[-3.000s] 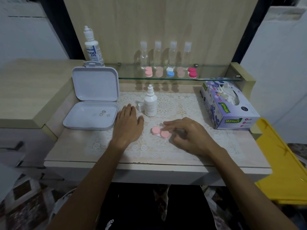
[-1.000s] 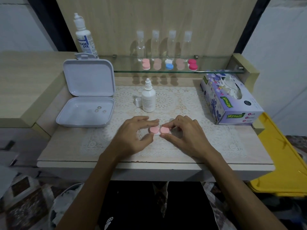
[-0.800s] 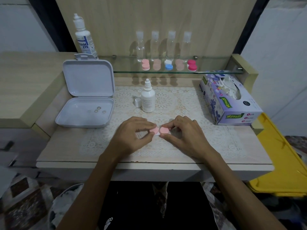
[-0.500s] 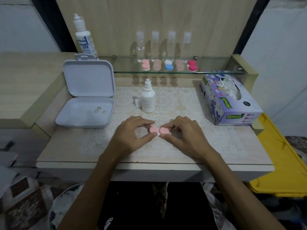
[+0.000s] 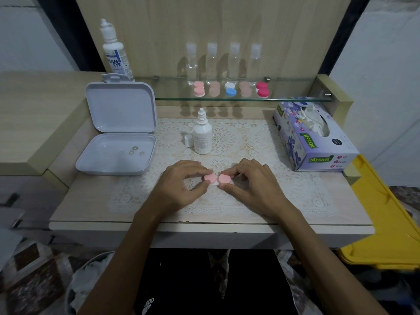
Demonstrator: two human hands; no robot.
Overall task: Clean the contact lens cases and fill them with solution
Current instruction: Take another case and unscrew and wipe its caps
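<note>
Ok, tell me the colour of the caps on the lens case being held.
Pale pink caps, head view.

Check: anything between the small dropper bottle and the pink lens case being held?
Nothing visible. The small dropper bottle stands uncapped behind the pink lens case, bare lace mat between them. Left hand and right hand each pinch a cap.

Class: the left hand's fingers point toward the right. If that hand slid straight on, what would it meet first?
Beyond the pink lens case it already pinches, the left hand would probably meet the right hand gripping the case's other cap.
</note>
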